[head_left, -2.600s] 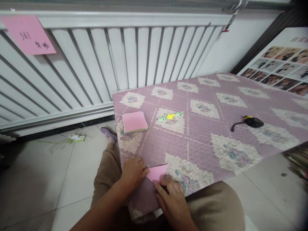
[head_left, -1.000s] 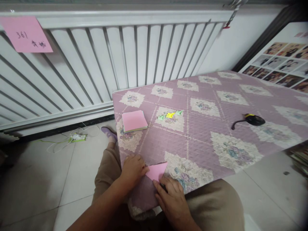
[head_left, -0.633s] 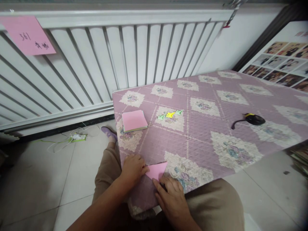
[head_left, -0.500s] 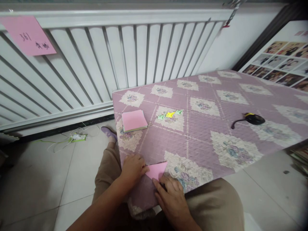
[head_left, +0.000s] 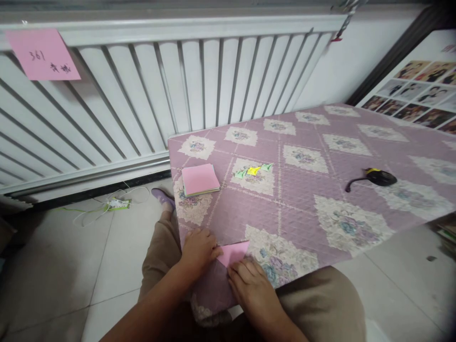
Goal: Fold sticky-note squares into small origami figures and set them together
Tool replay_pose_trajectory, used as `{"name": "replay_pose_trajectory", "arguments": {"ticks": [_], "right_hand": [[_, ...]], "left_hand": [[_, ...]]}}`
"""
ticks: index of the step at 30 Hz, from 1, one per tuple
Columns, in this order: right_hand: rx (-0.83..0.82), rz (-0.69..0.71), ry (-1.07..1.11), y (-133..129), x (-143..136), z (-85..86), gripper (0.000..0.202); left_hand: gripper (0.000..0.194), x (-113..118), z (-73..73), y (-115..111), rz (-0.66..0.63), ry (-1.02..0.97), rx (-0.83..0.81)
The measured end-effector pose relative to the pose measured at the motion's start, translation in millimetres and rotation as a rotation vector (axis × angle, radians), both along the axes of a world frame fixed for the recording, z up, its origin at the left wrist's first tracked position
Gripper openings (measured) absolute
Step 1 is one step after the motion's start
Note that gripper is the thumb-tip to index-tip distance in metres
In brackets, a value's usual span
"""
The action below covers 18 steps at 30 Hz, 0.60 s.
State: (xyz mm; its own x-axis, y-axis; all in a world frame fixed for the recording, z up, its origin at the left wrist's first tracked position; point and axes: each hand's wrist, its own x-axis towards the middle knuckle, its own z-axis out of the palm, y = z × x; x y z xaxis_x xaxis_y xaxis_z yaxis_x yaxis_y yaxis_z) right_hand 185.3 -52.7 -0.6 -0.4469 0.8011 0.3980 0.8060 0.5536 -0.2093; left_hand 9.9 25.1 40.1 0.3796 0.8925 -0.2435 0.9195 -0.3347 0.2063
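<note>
A sheet of pink paper (head_left: 233, 252), folded to a triangle, lies at the near corner of the purple flowered tablecloth (head_left: 302, 204). At its left corner my left hand (head_left: 198, 247) is closed, thumb and fingers on the paper's tip. My right hand (head_left: 254, 287) rests over the lower right edge, its fingers together and pressed on the paper, covering part of it. Beyond my hands sits a stack of square paper (head_left: 201, 179) with a pink sheet on top. To the right of the stack are several small folded papers (head_left: 253, 171), green and yellow.
A black object with a thin curved handle (head_left: 381, 177) lies on the right of the table. Behind the table runs a white radiator (head_left: 210, 85) bearing a pink note (head_left: 42, 54). A power strip (head_left: 118, 204) with cables is on the floor at left.
The fingers of my right hand have drawn together and now lie flatter on the pink paper's edge. My left hand keeps its place on the paper. The view has shifted slightly.
</note>
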Motion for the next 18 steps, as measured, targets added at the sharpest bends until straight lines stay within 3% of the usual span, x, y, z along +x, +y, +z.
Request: {"name": "replay_pose_trajectory", "arguments": {"ticks": [2,7,18], "right_hand": [[-0.012,0.024,-0.026,4,0,2.0,0.009],[-0.023,-0.001,-0.15,7,-3,5.7,0.045],[-0.099,-0.063,-0.228,9,-10,6.4,0.064]], "left_hand": [[0.026,0,-1.1,0,0.003,-0.004,0.011],[0.026,-1,-6.1,0,0.002,-0.023,0.034],[0.033,-15,-14.0,0,0.01,-0.097,0.085]]}}
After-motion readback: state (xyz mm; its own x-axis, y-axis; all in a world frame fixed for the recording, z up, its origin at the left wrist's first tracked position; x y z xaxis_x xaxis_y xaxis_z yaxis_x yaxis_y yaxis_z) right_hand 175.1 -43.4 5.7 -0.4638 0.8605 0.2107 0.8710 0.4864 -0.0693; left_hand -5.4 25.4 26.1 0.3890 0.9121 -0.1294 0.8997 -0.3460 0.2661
